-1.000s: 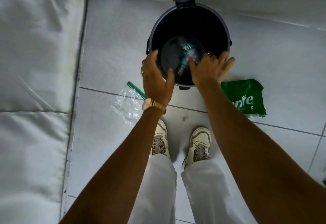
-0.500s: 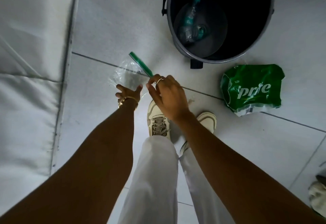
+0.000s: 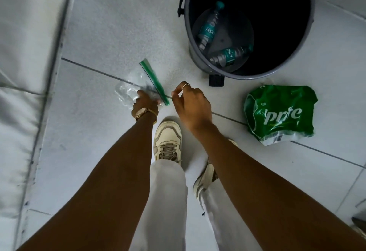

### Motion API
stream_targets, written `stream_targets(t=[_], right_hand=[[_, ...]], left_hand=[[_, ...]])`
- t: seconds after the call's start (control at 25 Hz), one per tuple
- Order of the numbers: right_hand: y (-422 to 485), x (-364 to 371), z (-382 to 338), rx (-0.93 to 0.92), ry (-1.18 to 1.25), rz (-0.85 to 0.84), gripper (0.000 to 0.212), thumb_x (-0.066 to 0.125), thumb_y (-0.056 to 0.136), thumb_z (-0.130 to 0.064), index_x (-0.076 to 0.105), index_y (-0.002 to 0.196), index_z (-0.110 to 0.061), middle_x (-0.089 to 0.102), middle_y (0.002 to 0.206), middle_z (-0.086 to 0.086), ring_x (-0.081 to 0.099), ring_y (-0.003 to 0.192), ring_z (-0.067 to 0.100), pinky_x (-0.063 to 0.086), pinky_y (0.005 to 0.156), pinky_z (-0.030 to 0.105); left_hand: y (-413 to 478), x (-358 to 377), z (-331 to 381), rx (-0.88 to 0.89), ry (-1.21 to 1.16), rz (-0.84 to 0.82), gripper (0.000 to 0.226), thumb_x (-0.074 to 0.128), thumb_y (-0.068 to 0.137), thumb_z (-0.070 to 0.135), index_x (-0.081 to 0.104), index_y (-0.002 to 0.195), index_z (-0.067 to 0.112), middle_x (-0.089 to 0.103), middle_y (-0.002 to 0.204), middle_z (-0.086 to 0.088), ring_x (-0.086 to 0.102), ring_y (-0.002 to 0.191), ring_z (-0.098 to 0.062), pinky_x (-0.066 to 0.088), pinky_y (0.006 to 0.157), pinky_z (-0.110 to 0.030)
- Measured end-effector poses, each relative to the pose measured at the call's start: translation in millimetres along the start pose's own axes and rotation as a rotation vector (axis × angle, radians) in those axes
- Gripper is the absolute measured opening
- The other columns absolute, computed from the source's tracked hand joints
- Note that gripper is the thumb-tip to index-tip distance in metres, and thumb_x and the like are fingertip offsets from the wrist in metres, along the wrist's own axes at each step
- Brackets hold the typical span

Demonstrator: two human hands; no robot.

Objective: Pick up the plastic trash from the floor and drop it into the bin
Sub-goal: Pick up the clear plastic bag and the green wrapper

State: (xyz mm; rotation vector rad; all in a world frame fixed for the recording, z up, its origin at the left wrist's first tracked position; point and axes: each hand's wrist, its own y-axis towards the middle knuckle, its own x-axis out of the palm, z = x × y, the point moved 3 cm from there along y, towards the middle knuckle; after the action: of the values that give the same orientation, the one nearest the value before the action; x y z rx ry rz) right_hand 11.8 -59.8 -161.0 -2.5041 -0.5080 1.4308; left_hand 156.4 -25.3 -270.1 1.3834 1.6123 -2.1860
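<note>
Nearest the camera, two bare forearms reach down over white trouser legs (image 3: 168, 201) and a pair of cream sneakers (image 3: 168, 142) standing on the pale tiled floor (image 3: 89, 151). The left sneaker is in full view; the right one is mostly hidden behind the right forearm.

Just beyond the shoes, the left hand (image 3: 145, 102), with a gold watch (image 3: 143, 112) on its wrist, is down on a clear zip bag (image 3: 128, 92) that lies crumpled on the floor across a tile joint. The fingers are on the plastic near the bag's green seal strip (image 3: 154, 81), but whether they are pinching it or only pressing on it cannot be told, since the hand is seen from behind and slightly blurred.

The right hand (image 3: 191, 105) hangs just to the right of the strip's near end, apart from the bag, its fingers loosely curled and holding nothing; a ring shows on one finger.

To the right, a crumpled green Sprite wrapper (image 3: 281, 114) lies on the floor, well apart from both hands.

Farther off stands a dark grey bin (image 3: 198, 56) with a foot pedal (image 3: 216, 80) at its near side. Two plastic water bottles (image 3: 208, 31) with teal labels lie on its bottom.

Along the left edge runs white padded upholstery (image 3: 23, 52).
</note>
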Motion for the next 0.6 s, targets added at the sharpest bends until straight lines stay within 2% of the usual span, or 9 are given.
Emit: stream_targets(t=[0.08, 0.16, 0.24, 0.28, 0.32, 0.36, 0.44, 0.52, 0.6], right_hand=[[-2.5, -2.2, -4.3, 0.022, 0.019, -0.012, 0.024, 0.049, 0.099, -0.03, 0.062, 0.11, -0.013, 0.075, 0.096, 0.006, 0.069, 0.088, 0.021, 0.055, 0.069, 0.029], [-8.6, -12.5, -11.6, 0.037, 0.055, -0.003, 0.023, 0.05, 0.099, -0.03, 0.062, 0.11, -0.014, 0.075, 0.095, 0.006, 0.07, 0.086, 0.021, 0.056, 0.069, 0.03], [-16.9, -32.4, -22.6, 0.048, 0.158, 0.044, 0.023, 0.051, 0.098, -0.031, 0.061, 0.11, -0.014, 0.074, 0.092, 0.007, 0.069, 0.082, 0.019, 0.059, 0.067, 0.028], [-21.5, -44.1, -27.4, 0.057, 0.221, 0.086, 0.023, 0.051, 0.099, -0.032, 0.06, 0.11, -0.014, 0.073, 0.089, 0.006, 0.068, 0.08, 0.017, 0.058, 0.064, 0.025], [-24.5, -61.0, -32.3, 0.075, 0.29, 0.144, 0.025, 0.049, 0.099, -0.034, 0.06, 0.11, -0.015, 0.071, 0.087, 0.006, 0.066, 0.078, 0.016, 0.054, 0.062, 0.022], [-27.5, -77.8, -35.3, 0.1, 0.36, 0.213, 0.026, 0.047, 0.099, -0.035, 0.06, 0.11, -0.015, 0.069, 0.085, 0.005, 0.064, 0.076, 0.015, 0.05, 0.06, 0.021], [-31.4, -110.3, -32.4, 0.194, 0.525, 0.4, 0.021, 0.048, 0.1, -0.031, 0.059, 0.105, -0.014, 0.064, 0.079, 0.001, 0.061, 0.07, 0.013, 0.047, 0.057, 0.02], [-38.9, -138.5, -16.8, 0.336, 0.689, 0.614, 0.007, 0.052, 0.099, -0.019, 0.057, 0.097, -0.015, 0.056, 0.07, -0.008, 0.054, 0.06, 0.001, 0.042, 0.051, 0.013], [-47.2, -148.7, 7.6, 0.535, 0.808, 0.786, 0.006, 0.053, 0.099, -0.013, 0.055, 0.094, -0.013, 0.05, 0.068, -0.014, 0.05, 0.055, -0.008, 0.039, 0.05, 0.005]], left_hand=[[-12.4, -2.2, 6.6, 0.048, -0.052, 0.036, 0.032, 0.049, 0.097, 0.025, 0.045, 0.125, 0.009, 0.061, 0.122, -0.021, 0.059, 0.111, -0.04, 0.048, 0.087, -0.047], [-33.6, -14.7, 12.7, 0.018, -0.256, 0.103, 0.022, 0.048, 0.098, 0.025, 0.052, 0.115, 0.012, 0.066, 0.114, -0.017, 0.063, 0.103, -0.038, 0.051, 0.084, -0.043], [-67.4, -40.6, 21.9, 0.032, -0.537, 0.213, 0.019, 0.052, 0.098, 0.028, 0.054, 0.108, 0.012, 0.068, 0.099, -0.007, 0.067, 0.091, -0.028, 0.051, 0.077, -0.035], [-88.1, -56.8, 28.3, 0.1, -0.62, 0.292, 0.019, 0.053, 0.098, 0.028, 0.054, 0.106, 0.011, 0.065, 0.092, -0.001, 0.066, 0.082, -0.017, 0.05, 0.073, -0.032], [-111.0, -79.5, 39.4, 0.22, -0.666, 0.376, 0.019, 0.054, 0.098, 0.027, 0.054, 0.104, 0.009, 0.062, 0.088, 0.003, 0.062, 0.074, -0.005, 0.049, 0.069, -0.028], [-134.8, -102.2, 51.4, 0.375, -0.692, 0.456, 0.017, 0.055, 0.097, 0.023, 0.055, 0.101, 0.007, 0.06, 0.085, 0.005, 0.058, 0.068, 0.0, 0.048, 0.064, -0.025], [-176.7, -143.1, 80.8, 0.694, -0.699, 0.55, 0.012, 0.058, 0.096, 0.017, 0.056, 0.094, 0.005, 0.058, 0.081, 0.005, 0.053, 0.064, -0.004, 0.043, 0.057, -0.02], [-203.2, -168.0, 121.0, 0.921, -0.603, 0.515, 0.013, 0.059, 0.095, 0.017, 0.057, 0.091, 0.005, 0.06, 0.079, 0.004, 0.054, 0.066, -0.012, 0.04, 0.055, -0.019], [-207.2, -168.5, 168.6, 1.077, -0.369, 0.397, 0.014, 0.056, 0.096, 0.019, 0.057, 0.093, 0.005, 0.065, 0.082, -0.001, 0.057, 0.07, -0.015, 0.038, 0.053, -0.019]])
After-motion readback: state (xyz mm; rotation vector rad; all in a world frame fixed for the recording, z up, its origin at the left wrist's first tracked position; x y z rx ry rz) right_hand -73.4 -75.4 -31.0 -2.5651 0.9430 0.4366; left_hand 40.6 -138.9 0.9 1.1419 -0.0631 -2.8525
